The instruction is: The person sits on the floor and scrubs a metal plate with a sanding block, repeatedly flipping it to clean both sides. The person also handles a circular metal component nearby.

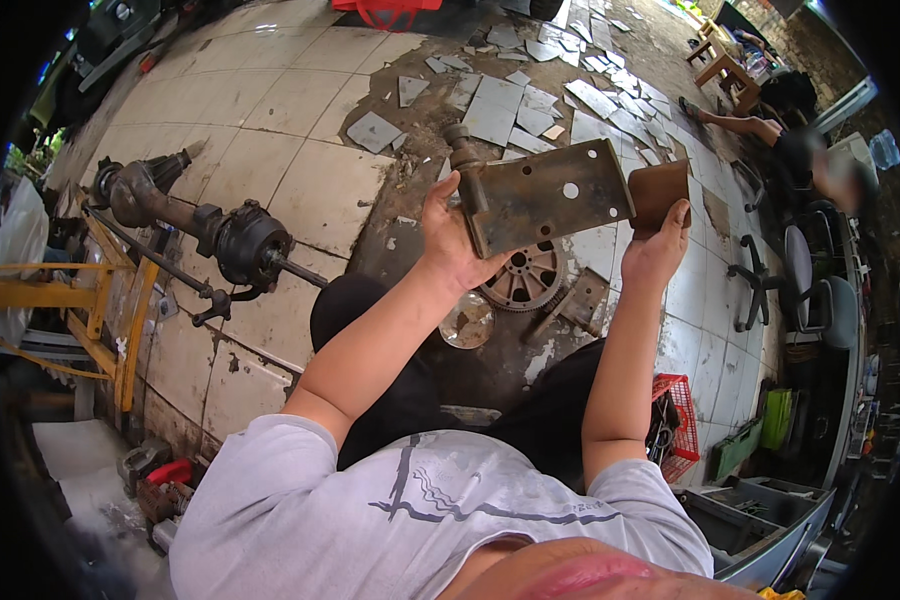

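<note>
Between my two hands, over my lap, is a rusty metal bracket (545, 190), a flat plate with several holes and a round tube along its left end. My left hand (442, 240) grips that tube end, its thumb up along the side. At the far end, my right hand (653, 255) holds a brown bent metal piece (660, 190); whether it is part of the bracket I cannot tell. Its fingers are mostly hidden behind the metal. Below, on the floor, lie a toothed wheel (523, 280), a smaller metal bracket (580, 303) and a round, pale dish (467, 320).
A vehicle axle (175, 215) lies on the tiles to the left, beside a yellow metal frame (120, 330). Broken tiles (495, 108) cover the floor ahead. On the right are a red crate (678, 430), an open toolbox (760, 515), chairs (805, 280) and another person (790, 155).
</note>
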`<state>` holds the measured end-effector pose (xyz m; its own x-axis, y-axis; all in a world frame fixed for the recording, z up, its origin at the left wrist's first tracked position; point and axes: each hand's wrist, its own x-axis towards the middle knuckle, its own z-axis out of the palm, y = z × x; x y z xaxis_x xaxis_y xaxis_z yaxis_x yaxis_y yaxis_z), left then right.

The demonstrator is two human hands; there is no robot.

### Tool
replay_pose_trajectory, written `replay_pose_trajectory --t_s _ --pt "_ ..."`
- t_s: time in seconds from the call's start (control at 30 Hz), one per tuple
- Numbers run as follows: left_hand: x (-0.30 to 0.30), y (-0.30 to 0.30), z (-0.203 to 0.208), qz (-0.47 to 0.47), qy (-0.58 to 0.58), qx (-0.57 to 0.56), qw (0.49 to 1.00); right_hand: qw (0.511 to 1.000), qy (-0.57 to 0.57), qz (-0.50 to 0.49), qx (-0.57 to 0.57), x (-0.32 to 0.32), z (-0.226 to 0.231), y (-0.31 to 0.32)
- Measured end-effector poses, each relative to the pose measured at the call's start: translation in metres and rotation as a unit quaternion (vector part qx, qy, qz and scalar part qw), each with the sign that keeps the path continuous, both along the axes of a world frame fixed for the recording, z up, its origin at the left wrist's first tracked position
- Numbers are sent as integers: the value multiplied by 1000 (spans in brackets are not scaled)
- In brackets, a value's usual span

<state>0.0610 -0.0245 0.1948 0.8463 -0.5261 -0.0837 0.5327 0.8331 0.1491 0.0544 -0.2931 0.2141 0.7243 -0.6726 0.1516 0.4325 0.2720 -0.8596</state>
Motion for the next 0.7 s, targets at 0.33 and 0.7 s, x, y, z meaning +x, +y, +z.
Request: replay_pose_trajectory --t_s 0.33,0.7 --pt "36 -14 -21 25 9 53 998 718 5 52 -694 -1 -11 51" --pt "53 -52 -39 16 67 107 992 667 79 73 -737 42 -55 55"
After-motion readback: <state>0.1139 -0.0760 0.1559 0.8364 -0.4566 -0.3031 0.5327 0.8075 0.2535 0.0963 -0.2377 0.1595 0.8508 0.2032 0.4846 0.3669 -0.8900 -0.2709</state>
